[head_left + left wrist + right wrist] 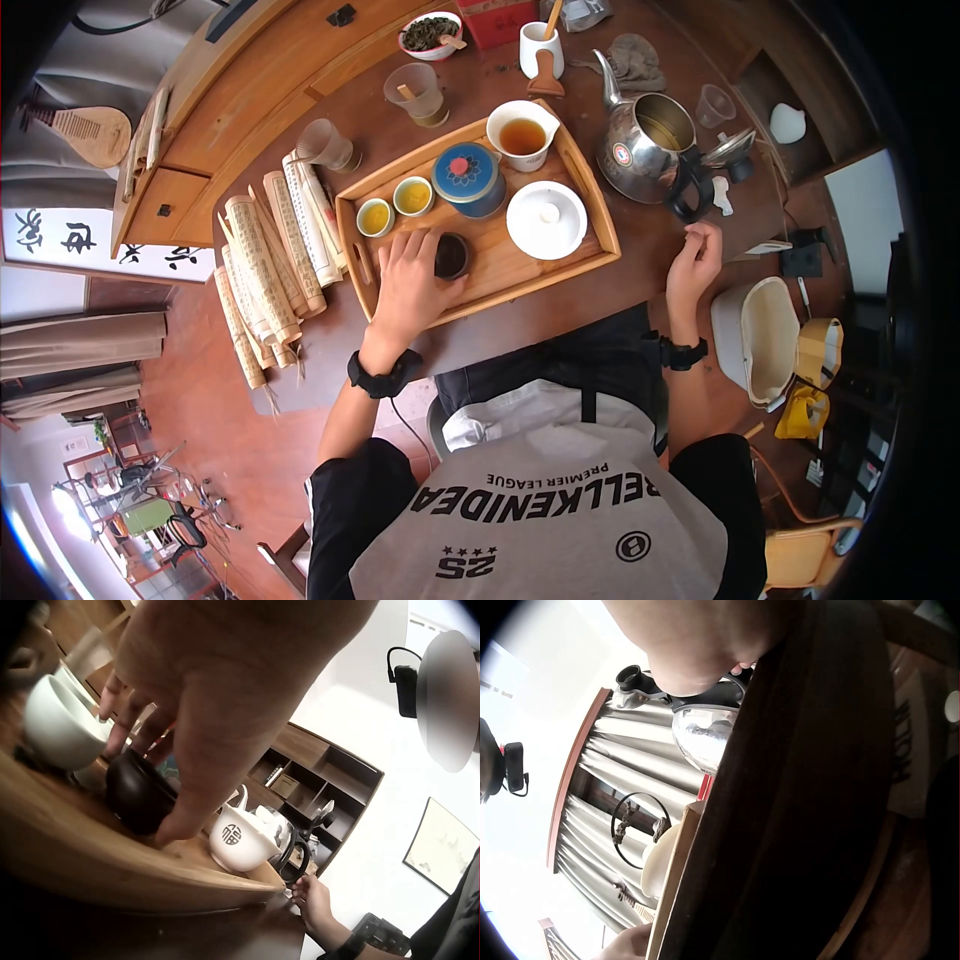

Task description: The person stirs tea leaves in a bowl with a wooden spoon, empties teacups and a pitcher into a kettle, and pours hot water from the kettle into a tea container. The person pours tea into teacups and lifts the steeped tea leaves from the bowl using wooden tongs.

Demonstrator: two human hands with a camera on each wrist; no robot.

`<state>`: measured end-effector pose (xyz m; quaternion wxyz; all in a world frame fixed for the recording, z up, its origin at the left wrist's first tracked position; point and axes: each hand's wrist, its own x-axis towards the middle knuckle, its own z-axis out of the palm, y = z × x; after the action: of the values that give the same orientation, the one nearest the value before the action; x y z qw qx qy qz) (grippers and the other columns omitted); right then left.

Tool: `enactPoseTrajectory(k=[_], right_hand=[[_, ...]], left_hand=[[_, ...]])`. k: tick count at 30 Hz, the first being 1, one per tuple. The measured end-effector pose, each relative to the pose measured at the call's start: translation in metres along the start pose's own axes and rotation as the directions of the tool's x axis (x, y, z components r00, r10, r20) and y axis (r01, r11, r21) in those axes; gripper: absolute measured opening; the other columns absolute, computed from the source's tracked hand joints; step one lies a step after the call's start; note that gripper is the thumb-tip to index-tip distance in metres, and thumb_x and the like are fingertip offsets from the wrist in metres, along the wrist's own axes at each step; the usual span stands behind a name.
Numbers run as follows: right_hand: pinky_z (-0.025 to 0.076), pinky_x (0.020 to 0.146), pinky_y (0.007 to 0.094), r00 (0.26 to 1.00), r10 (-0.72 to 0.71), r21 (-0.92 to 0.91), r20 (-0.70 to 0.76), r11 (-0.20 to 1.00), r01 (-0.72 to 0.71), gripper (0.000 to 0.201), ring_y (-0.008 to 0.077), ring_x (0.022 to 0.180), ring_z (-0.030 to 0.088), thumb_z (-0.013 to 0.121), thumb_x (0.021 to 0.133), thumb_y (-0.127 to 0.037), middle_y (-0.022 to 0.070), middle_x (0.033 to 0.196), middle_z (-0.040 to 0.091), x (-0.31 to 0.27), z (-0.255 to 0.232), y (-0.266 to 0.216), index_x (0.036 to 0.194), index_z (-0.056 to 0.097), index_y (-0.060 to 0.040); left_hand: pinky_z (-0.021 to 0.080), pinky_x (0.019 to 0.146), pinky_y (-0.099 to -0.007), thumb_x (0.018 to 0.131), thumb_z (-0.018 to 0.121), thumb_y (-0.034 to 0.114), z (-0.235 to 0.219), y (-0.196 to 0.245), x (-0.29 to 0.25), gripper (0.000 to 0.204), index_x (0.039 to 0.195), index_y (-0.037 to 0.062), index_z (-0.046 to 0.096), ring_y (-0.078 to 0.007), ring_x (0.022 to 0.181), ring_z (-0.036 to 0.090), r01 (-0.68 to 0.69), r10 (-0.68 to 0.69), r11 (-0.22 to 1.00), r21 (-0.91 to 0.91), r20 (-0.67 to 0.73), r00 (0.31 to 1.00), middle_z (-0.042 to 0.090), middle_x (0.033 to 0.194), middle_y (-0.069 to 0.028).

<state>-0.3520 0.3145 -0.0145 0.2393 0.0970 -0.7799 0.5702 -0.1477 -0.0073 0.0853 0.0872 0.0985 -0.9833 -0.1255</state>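
Note:
My left hand reaches over the front left of a wooden tray, its thumb and fingers round a small dark cup. The left wrist view shows the thumb at one side of the dark cup and fingers at the other. Two small cups of yellow tea stand beside that hand. A blue tea canister, a white lidded bowl and a white pitcher of brown tea also stand on the tray. My right hand, fingers loosely bent, holds nothing at the table's front edge.
Right of the tray stands a steel kettle with its lid up. Rolled bamboo scrolls lie at the left. Behind the tray are glasses, a bowl of tea leaves and a white tool holder.

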Motion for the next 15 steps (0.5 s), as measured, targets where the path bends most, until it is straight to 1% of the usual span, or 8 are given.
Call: enactPoseTrajectory(k=[4,6,7,9,13,15], right_hand=[[0.044,0.073,0.0282,1.0,0.001,0.008,0.004,1.0,-0.001,0.013,0.0168,0.076,0.055,0.054,0.098,-0.006,0.007,0.088,0.062,0.0,0.0,0.003,0.088,0.059,0.0002],[0.044,0.073,0.0284,1.0,0.019,0.035,-0.001,0.999,-0.019,0.013,0.0175,0.077,0.055,0.054,0.098,-0.007,0.0072,0.088,0.062,-0.001,0.001,0.006,0.088,0.06,0.0001],[0.044,0.073,0.0284,1.0,0.024,0.034,-0.002,0.999,-0.024,0.013,0.0175,0.077,0.055,0.054,0.098,-0.007,0.0072,0.088,0.062,-0.001,0.0,0.007,0.088,0.06,0.0001],[0.045,0.075,0.0279,1.0,0.025,0.024,0.01,0.999,-0.025,0.013,0.0169,0.08,0.057,0.054,0.099,-0.007,0.0072,0.089,0.062,-0.001,-0.001,0.006,0.089,0.06,0.0004],[0.045,0.076,0.0264,1.0,-0.011,0.009,0.007,1.0,0.011,0.012,0.0148,0.082,0.058,0.054,0.099,-0.006,0.0064,0.09,0.063,-0.001,0.001,0.01,0.091,0.06,0.0004],[0.046,0.077,0.0251,0.999,0.048,0.055,0.006,0.997,-0.048,0.011,0.0132,0.084,0.058,0.054,0.099,-0.006,0.0058,0.092,0.064,-0.002,0.0,0.013,0.092,0.061,0.0004]], left_hand=[[0.039,0.098,-0.043,0.068,0.086,0.024,-0.011,-0.003,-0.004,0.07,0.127,0.0003,0.058,-0.0339,0.111,0.055,0.001,-0.001,1.0,0.017,0.011,1.0,0.062,0.116,-0.015],[0.038,0.1,-0.0426,0.067,0.088,0.026,-0.028,-0.008,-0.006,0.076,0.131,0.0014,0.056,-0.0336,0.112,0.055,-0.004,0.003,0.999,-0.046,-0.031,1.0,0.062,0.116,-0.0148],[0.038,0.1,-0.0426,0.067,0.088,0.026,-0.034,-0.016,-0.01,0.076,0.131,0.0014,0.056,-0.0336,0.112,0.055,-0.005,0.004,0.999,-0.045,-0.025,1.0,0.062,0.116,-0.0148],[0.036,0.101,-0.0445,0.065,0.089,0.031,-0.044,-0.03,-0.018,0.083,0.135,0.0025,0.054,-0.0332,0.117,0.053,0.083,-0.083,0.996,-0.03,0.017,0.996,0.062,0.117,-0.0145],[0.034,0.102,-0.0456,0.066,0.089,0.031,-0.05,-0.04,-0.034,0.082,0.134,0.0013,0.054,-0.0328,0.116,0.053,0.111,-0.11,0.994,-0.003,0.066,0.992,0.062,0.116,-0.0128],[0.033,0.102,-0.0454,0.066,0.088,0.029,-0.043,-0.043,-0.04,0.079,0.132,0.001,0.054,-0.0325,0.115,0.053,0.101,-0.102,0.995,0.019,0.07,0.992,0.062,0.115,-0.0127]])
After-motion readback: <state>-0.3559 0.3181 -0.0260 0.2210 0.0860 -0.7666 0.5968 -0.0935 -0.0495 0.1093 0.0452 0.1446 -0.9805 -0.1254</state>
